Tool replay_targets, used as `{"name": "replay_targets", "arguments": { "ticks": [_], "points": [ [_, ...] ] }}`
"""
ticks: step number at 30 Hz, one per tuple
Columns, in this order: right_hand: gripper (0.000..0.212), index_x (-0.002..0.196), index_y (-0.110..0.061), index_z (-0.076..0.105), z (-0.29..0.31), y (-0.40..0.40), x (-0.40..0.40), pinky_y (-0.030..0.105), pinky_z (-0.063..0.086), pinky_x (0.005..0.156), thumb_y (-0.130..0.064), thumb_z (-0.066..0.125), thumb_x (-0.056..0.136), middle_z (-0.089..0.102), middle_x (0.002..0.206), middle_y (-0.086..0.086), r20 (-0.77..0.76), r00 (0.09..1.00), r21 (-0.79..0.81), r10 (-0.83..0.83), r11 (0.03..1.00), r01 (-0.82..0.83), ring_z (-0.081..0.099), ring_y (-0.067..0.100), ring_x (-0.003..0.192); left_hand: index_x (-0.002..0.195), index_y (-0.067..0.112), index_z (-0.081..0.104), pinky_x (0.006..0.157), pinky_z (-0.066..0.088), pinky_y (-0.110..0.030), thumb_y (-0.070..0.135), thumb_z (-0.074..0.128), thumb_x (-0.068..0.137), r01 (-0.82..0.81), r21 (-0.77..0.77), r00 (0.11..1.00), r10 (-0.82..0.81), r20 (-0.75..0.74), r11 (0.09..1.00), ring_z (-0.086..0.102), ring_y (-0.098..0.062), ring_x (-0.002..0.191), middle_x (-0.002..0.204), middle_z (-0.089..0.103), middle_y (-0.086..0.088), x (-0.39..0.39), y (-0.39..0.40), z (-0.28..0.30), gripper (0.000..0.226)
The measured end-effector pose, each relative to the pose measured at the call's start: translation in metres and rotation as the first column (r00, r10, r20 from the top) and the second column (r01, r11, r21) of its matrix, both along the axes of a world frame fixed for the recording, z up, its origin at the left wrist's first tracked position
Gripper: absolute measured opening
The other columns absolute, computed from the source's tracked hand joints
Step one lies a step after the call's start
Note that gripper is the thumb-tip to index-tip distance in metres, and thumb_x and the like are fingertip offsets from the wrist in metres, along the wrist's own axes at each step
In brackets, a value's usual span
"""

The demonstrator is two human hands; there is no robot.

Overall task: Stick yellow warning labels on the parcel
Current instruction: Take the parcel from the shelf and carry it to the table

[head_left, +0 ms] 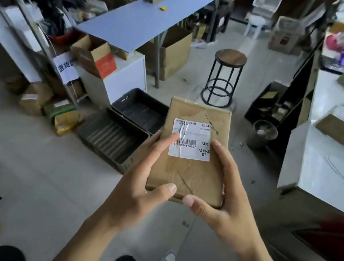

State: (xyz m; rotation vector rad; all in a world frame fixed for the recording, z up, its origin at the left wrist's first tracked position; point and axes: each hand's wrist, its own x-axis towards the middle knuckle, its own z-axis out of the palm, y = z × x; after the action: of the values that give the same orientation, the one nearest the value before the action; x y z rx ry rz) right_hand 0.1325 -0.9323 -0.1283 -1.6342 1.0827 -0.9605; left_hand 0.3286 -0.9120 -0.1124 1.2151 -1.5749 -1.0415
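Parcel (pixel 193 147) up in mid-air over the floor, long axis running away from the body | left hand (pixel 143 184) and right hand (pixel 221 196) clamp its near corners, forefingers on top | no yellow label visible (shipping label (pixel 192 140) only)

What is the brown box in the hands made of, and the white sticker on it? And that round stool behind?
The flat brown parcel looks like matte cardboard, creased, with shiny strips of clear tape. The white shipping label seems to be glossy paper, wrinkled and catching light. The round stool appears to have a dark wooden seat, with grain faintly visible, on thin black legs and rings, probably painted metal.
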Motion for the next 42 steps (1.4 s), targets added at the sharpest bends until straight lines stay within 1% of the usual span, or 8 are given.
{"name": "replay_targets", "arguments": {
  "ticks": [4,8,12,19,22,28,38,42],
  "points": [
    [0.100,0.150,-0.046,0.029,0.000,-0.052,-0.024,0.053,0.029,0.120,-0.058,0.081,0.066,0.028,0.162,-0.011,-0.029,1.000,0.012,-0.008,1.000,0.009,0.020,0.013,0.153,0.149,0.030,0.036,0.117,0.030,-0.022,0.014,0.060,0.078,0.003,0.001,1.000,-0.003,-0.003,1.000,0.031,-0.007,0.148,0.157,0.035,0.015,-0.022,-0.053,-0.004,0.076],
    [0.100,0.150,-0.046,0.028,0.000,-0.109,-0.041,0.051,0.032,0.119,-0.057,0.081,0.066,0.026,0.162,-0.011,-0.059,0.998,0.016,-0.004,1.000,0.005,0.020,0.011,0.153,0.149,0.030,0.035,0.117,0.032,-0.027,0.026,0.056,0.078,0.028,0.005,0.999,-0.028,-0.037,1.000,0.029,-0.009,0.148,0.157,0.034,0.014,-0.038,-0.110,-0.010,0.074],
    [0.101,0.151,-0.045,0.028,-0.005,-0.177,-0.050,0.054,0.030,0.119,-0.060,0.081,0.065,0.025,0.162,-0.011,-0.063,0.998,0.017,-0.015,1.000,0.016,0.018,0.014,0.154,0.149,0.030,0.035,0.115,0.029,-0.017,0.026,0.055,0.078,0.048,0.000,0.998,-0.047,-0.031,0.999,0.029,-0.010,0.149,0.158,0.034,0.013,-0.046,-0.182,-0.018,0.075],
    [0.100,0.151,-0.045,0.028,-0.006,-0.314,-0.047,0.055,0.029,0.119,-0.058,0.081,0.068,0.025,0.162,-0.013,-0.082,0.994,0.006,-0.076,0.997,0.077,0.017,0.013,0.154,0.149,0.028,0.036,0.119,0.032,-0.036,0.024,0.056,0.077,0.075,-0.040,0.996,-0.076,-0.042,0.996,0.031,-0.014,0.148,0.156,0.036,0.012,-0.047,-0.332,-0.024,0.074],
    [0.098,0.150,-0.047,0.029,0.007,-0.376,-0.043,0.054,0.033,0.117,-0.055,0.082,0.067,0.029,0.160,-0.014,-0.021,0.993,-0.014,-0.116,0.993,0.115,0.025,0.011,0.151,0.148,0.031,0.036,0.118,0.034,-0.040,0.019,0.059,0.077,0.077,-0.061,0.996,-0.080,-0.047,0.995,0.032,-0.014,0.147,0.155,0.036,0.010,-0.044,-0.401,-0.008,0.075],
    [0.100,0.150,-0.047,0.027,0.029,-0.498,-0.040,0.057,0.032,0.117,-0.054,0.081,0.066,0.032,0.160,-0.011,-0.018,0.990,-0.055,-0.139,0.989,0.138,0.025,0.015,0.152,0.149,0.027,0.035,0.119,0.032,-0.030,0.008,0.059,0.078,0.113,-0.126,0.993,-0.110,0.032,0.986,0.031,-0.015,0.147,0.154,0.035,0.003,-0.040,-0.528,0.018,0.077],
    [0.097,0.147,-0.051,0.031,0.007,-0.710,-0.049,0.051,0.035,0.117,-0.055,0.081,0.063,0.035,0.157,-0.016,-0.001,0.995,-0.067,-0.101,0.993,0.101,0.030,0.011,0.149,0.148,0.031,0.036,0.109,0.029,-0.008,0.009,0.058,0.078,0.042,-0.096,0.999,-0.039,0.024,0.995,0.030,-0.005,0.146,0.155,0.034,0.005,-0.051,-0.728,-0.002,0.077],
    [0.096,0.146,-0.053,0.032,0.008,-0.800,-0.051,0.054,0.032,0.118,-0.056,0.081,0.064,0.035,0.157,-0.017,0.003,0.999,-0.061,-0.048,0.997,0.049,0.026,0.014,0.151,0.148,0.031,0.036,0.110,0.033,-0.012,0.008,0.058,0.078,-0.009,-0.080,1.000,0.008,-0.006,0.997,0.032,-0.007,0.146,0.156,0.033,0.005,-0.055,-0.806,0.000,0.077]
  ]
}}
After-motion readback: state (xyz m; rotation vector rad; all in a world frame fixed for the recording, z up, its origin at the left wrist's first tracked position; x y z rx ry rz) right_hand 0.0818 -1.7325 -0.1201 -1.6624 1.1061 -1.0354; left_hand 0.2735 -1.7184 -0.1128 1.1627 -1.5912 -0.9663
